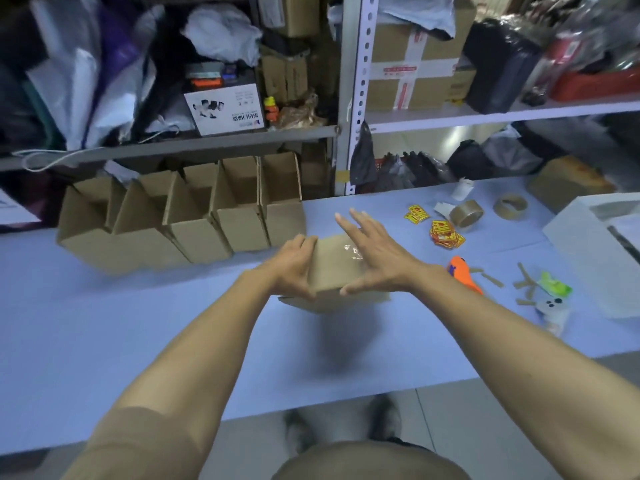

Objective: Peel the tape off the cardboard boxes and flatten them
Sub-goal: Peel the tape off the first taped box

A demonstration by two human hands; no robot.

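Note:
A small brown cardboard box (334, 263) is held just above the blue table, its top face sealed with shiny clear tape (351, 252). My left hand (292, 263) grips the box's left side with curled fingers. My right hand (372, 256) lies against the right side, thumb at the near corner and fingers stretched out flat above the tape. Under the box lies a flat piece of cardboard (332, 303). A row of several open cardboard boxes (194, 220) stands at the back left of the table.
On the right of the blue table (138, 341) lie two tape rolls (465, 213), yellow stickers (445, 233), an orange cutter (462, 273), tape scraps (524, 284) and a white box (595, 254). Cluttered metal shelves (349, 98) rise behind. The table's near edge is by my feet.

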